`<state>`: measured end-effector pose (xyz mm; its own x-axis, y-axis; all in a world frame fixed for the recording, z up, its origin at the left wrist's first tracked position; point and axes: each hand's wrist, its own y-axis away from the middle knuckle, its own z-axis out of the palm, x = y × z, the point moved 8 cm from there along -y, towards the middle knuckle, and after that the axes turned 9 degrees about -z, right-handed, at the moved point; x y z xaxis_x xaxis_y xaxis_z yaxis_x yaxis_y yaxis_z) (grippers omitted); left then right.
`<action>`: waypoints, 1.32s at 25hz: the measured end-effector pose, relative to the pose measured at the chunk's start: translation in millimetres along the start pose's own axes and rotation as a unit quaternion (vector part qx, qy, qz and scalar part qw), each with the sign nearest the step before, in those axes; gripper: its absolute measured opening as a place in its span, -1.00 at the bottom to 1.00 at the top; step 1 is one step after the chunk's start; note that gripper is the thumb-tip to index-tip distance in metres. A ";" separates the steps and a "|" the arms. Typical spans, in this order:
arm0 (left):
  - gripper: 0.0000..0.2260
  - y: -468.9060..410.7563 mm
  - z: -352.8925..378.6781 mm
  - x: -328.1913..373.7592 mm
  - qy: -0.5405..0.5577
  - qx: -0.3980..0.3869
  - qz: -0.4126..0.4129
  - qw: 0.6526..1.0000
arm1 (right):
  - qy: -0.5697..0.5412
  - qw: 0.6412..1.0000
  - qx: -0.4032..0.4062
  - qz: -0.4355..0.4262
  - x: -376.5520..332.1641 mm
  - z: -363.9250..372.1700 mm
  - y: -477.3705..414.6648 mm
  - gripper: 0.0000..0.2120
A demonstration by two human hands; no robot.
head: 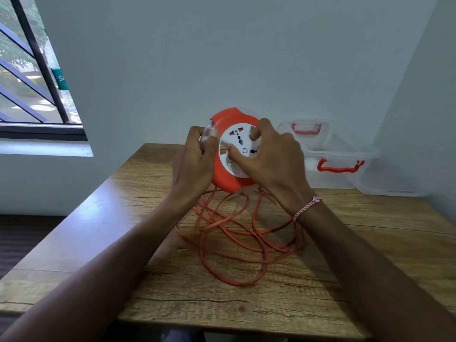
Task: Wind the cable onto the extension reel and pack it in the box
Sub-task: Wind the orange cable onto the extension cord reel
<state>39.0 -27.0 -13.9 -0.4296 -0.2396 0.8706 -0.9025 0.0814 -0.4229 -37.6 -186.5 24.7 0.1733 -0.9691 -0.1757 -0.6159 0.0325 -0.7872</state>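
Observation:
An orange extension reel [229,178] with a white socket face [237,141] is held tilted above the wooden table [123,218]. My left hand [195,164] grips its left rim, over a clear part of the housing. My right hand [269,159] is closed on the white face, thumb and fingers pinching it. Loose orange cable [237,245] hangs from under the reel and lies in tangled loops on the table in front of me. A clear plastic box [345,174] with an orange handle stands at the back right.
A clear lid [308,134] with an orange handle leans against the wall behind the box. The wall runs along the table's far and right sides. A barred window [32,77] is at the left. The table's left edge drops to dark floor.

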 end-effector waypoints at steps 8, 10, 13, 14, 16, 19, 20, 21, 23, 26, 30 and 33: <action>-0.61 -6.1 -10.1 -7.3 -0.003 0.008 -0.016 1.000 | 0.119 0.949 -0.115 -0.267 -16.9 -0.2 3.8 -0.55; -0.63 -7.0 -9.3 -8.5 0.004 0.008 -0.021 1.000 | 0.151 0.939 -0.109 -0.290 -18.4 1.2 4.7 -0.49; -0.68 -5.8 -8.1 -8.1 0.010 0.012 -0.022 1.000 | 0.182 0.923 -0.094 -0.325 -21.8 -0.7 4.6 -0.50; -0.69 -5.1 -7.8 -7.1 0.007 0.012 -0.020 1.000 | 0.180 0.923 -0.093 -0.326 -21.8 -2.6 4.4 -0.53; -0.67 -4.9 -6.0 -7.7 -0.001 0.009 -0.017 1.000 | 0.169 0.932 -0.083 -0.311 -20.8 -5.4 5.0 -0.58; -0.65 -1.9 -4.5 -3.0 -0.025 0.018 -0.002 1.000 | 0.132 0.961 -0.044 -0.239 -17.3 -6.4 4.3 -0.46; -0.64 -0.6 -4.1 -0.2 -0.038 0.025 0.007 0.999 | 0.106 0.976 -0.034 -0.185 -14.0 -4.9 3.1 -0.41; -0.64 1.2 -3.5 3.1 -0.052 0.032 0.019 0.998 | 0.071 0.989 -0.030 -0.122 -9.1 -2.6 2.1 -0.38; -0.67 4.2 -2.6 7.4 -0.068 0.041 0.038 0.996 | -0.015 0.999 -0.027 -0.011 3.0 4.8 1.0 -0.39; -0.72 2.0 -2.5 2.5 -0.051 0.031 0.024 0.998 | -0.033 0.999 -0.030 -0.024 7.3 3.0 -0.8 -0.46; -0.71 -3.6 -8.9 -3.9 -0.024 0.033 -0.004 0.999 | 0.035 0.975 -0.096 -0.198 -3.4 -3.9 -0.7 -0.56; -0.68 -6.4 -10.3 -5.9 -0.009 0.022 -0.013 1.000 | 0.115 0.941 -0.127 -0.291 -11.6 2.3 6.7 -0.51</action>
<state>47.0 -16.1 -13.7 -0.4046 -0.2579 0.8774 -0.9112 0.0320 -0.4108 -42.0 -174.5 20.0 0.3853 -0.8327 0.3976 -0.6371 -0.5518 -0.5383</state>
